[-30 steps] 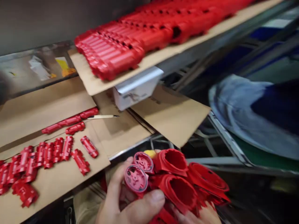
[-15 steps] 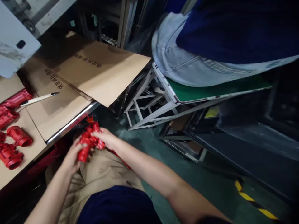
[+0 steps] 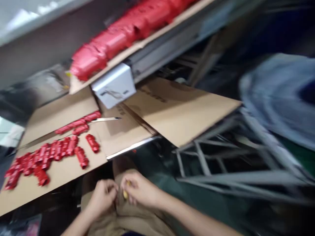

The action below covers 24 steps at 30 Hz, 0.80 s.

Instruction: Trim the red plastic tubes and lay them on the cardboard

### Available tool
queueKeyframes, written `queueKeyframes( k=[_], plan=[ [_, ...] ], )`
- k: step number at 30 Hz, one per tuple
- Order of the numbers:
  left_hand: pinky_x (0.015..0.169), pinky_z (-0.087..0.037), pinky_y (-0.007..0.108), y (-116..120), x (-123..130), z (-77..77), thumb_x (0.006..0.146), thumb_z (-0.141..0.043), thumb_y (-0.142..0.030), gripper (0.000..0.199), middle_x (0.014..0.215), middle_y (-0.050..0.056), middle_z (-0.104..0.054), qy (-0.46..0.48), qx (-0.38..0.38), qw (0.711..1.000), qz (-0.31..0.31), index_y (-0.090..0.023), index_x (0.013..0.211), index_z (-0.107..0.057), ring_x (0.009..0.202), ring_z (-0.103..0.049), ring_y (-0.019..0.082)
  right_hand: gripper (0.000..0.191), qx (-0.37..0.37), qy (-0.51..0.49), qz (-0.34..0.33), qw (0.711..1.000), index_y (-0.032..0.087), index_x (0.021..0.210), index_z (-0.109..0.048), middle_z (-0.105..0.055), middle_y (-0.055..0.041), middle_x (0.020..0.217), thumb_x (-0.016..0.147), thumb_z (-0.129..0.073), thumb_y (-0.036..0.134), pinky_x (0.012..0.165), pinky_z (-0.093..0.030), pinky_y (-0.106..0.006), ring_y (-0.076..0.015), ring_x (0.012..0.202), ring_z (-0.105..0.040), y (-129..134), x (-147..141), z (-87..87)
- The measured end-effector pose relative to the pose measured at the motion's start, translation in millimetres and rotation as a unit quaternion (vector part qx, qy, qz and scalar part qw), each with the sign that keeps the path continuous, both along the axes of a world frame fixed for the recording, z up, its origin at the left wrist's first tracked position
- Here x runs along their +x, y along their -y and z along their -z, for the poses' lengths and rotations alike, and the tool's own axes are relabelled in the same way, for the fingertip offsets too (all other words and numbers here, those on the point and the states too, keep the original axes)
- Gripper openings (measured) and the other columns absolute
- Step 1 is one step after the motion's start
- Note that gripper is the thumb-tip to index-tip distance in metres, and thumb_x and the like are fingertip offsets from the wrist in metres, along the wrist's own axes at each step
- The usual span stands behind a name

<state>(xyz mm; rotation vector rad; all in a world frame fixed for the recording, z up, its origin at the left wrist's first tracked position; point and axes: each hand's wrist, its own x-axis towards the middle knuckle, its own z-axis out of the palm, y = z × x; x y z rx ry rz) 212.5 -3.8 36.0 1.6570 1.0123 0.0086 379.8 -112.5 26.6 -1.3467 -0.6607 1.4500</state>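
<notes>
Both hands are over my lap in the head view, just in front of the table edge. My right hand (image 3: 140,190) is closed around a small yellow object (image 3: 125,194); its kind is blurred and partly covered by the fingers. Close beside it, my left hand (image 3: 103,196) has its fingers curled together, and anything in them is hidden. On the cardboard-covered table to the left lie several red plastic parts (image 3: 58,150), mostly in rows. Two of them, a nearer red part (image 3: 81,158) and another red part (image 3: 93,143), lie apart toward the right.
A light-handled knife-like tool (image 3: 105,119) lies on the cardboard sheet (image 3: 172,114). Above, a shelf (image 3: 157,41) bears a row of larger-looking red parts (image 3: 118,39). To the right, a metal frame (image 3: 221,177) stands beside a seated person in jeans (image 3: 275,95).
The red pieces that both hands gripped are gone from them, and a yellow object shows in my right hand. The view has swung left, bringing in the shelf and more table.
</notes>
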Motion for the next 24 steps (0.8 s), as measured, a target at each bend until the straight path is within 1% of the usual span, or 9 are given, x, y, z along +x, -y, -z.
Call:
queueKeyframes(
  k=[2,4,5,7,9,13,16,20,24],
  plan=[
    [0.068,-0.050,0.035,-3,-26,-25.2,0.085,-0.071,-0.053,0.036,0.072,0.008,-0.069,-0.008,0.137,0.990,-0.034,-0.017,0.082,-0.072,0.066,-0.063,0.021,0.022,0.133,0.162,-0.099,0.973,0.020,0.081,-0.073,-0.066,-0.0008,0.065,0.097,-0.066,0.034,0.061,-0.047,-0.025,-0.0152,0.061,-0.061,-6,1,-15.1],
    [0.087,-0.049,0.041,-14,-40,-49.3,0.093,-0.055,-0.057,0.045,0.095,0.016,-0.072,-0.034,0.273,0.955,-0.108,-0.016,0.098,-0.072,0.089,-0.067,0.029,0.027,0.233,0.349,-0.091,0.903,0.021,0.098,-0.074,-0.073,-0.0068,0.090,0.104,-0.051,0.034,0.079,-0.050,-0.031,-0.0213,0.085,-0.067,-35,4,-34.0],
    [0.092,-0.047,0.045,-22,-41,-58.6,0.096,-0.049,-0.058,0.050,0.101,0.020,-0.071,-0.055,0.322,0.935,-0.141,-0.014,0.107,-0.069,0.095,-0.066,0.033,0.028,0.237,0.439,-0.066,0.864,0.020,0.109,-0.072,-0.073,-0.0104,0.102,0.105,-0.048,0.034,0.089,-0.049,-0.034,-0.0252,0.097,-0.067,-56,3,-43.7],
    [0.092,-0.045,0.051,-40,-32,-68.0,0.094,-0.051,-0.059,0.060,0.101,0.024,-0.069,-0.097,0.374,0.906,-0.171,-0.008,0.125,-0.062,0.097,-0.066,0.041,0.034,0.163,0.573,-0.040,0.802,0.015,0.130,-0.063,-0.067,-0.0182,0.122,0.103,-0.054,0.032,0.102,-0.045,-0.040,-0.0333,0.120,-0.059,-101,-4,-59.9],
    [0.086,-0.047,0.052,-56,-13,-65.9,0.089,-0.059,-0.057,0.068,0.095,0.026,-0.070,-0.123,0.381,0.902,-0.162,-0.004,0.132,-0.059,0.093,-0.068,0.046,0.045,0.093,0.632,-0.061,0.767,0.008,0.138,-0.056,-0.062,-0.0230,0.129,0.097,-0.063,0.026,0.104,-0.043,-0.042,-0.0375,0.126,-0.055,-138,-11,-68.7],
    [0.081,-0.051,0.047,-66,8,-48.8,0.089,-0.058,-0.034,0.063,0.112,0.029,-0.071,-0.114,0.373,0.913,-0.120,-0.006,0.145,-0.052,0.095,-0.072,0.043,0.031,0.054,0.650,-0.096,0.751,0.008,0.120,-0.063,-0.064,-0.0199,0.118,0.090,-0.057,0.008,0.091,-0.046,-0.036,-0.0314,0.109,-0.064,-171,0,-75.8],
    [0.092,-0.051,0.047,-71,-11,-44.7,0.090,-0.050,-0.028,0.061,0.127,0.026,-0.068,-0.071,0.390,0.914,-0.092,-0.010,0.149,-0.049,0.110,-0.069,0.040,0.028,0.057,0.666,-0.080,0.740,0.012,0.117,-0.061,-0.060,-0.0167,0.121,0.089,-0.056,0.010,0.083,-0.044,-0.032,-0.0271,0.104,-0.063,-178,27,-90.3],
    [0.104,-0.047,0.049,-91,-59,-59.3,0.089,-0.044,-0.023,0.044,0.129,0.020,-0.065,-0.035,0.426,0.900,-0.089,-0.016,0.131,-0.056,0.121,-0.062,0.035,0.021,0.120,0.680,-0.111,0.715,0.016,0.105,-0.060,-0.063,-0.0101,0.114,0.089,-0.053,0.005,0.089,-0.040,-0.028,-0.0225,0.108,-0.057,-202,41,-106.1],
    [0.090,-0.052,0.041,-114,-97,-86.5,0.089,-0.045,-0.022,0.025,0.109,0.013,-0.068,-0.065,0.425,0.895,-0.121,-0.020,0.113,-0.051,0.100,-0.067,0.027,0.022,0.165,0.682,-0.161,0.694,0.015,0.103,-0.065,-0.066,-0.0135,0.114,0.088,-0.056,0.002,0.099,-0.038,-0.035,-0.0274,0.111,-0.054,-227,13,-94.8]
  ],
)
